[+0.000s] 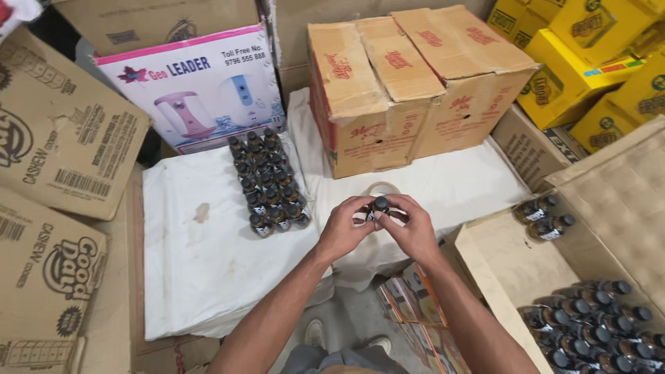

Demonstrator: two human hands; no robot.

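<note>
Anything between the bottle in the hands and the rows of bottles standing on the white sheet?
Nothing visible. Both hands hold the bottle just right of the bottle rows, with only bare white sheet between. A tape roll lies behind the hands, off that line.

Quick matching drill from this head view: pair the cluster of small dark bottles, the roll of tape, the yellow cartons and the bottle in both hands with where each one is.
Things:
1. cluster of small dark bottles
2. roll of tape
3. yellow cartons
4. single bottle

Places:
A. stacked at top right
B. between the left hand and right hand
C. standing in rows on the white sheet, left of the hands
D. on the sheet just beyond the hands, in front of the brown carton

Pairs: 1-C, 2-D, 3-A, 4-B
</note>
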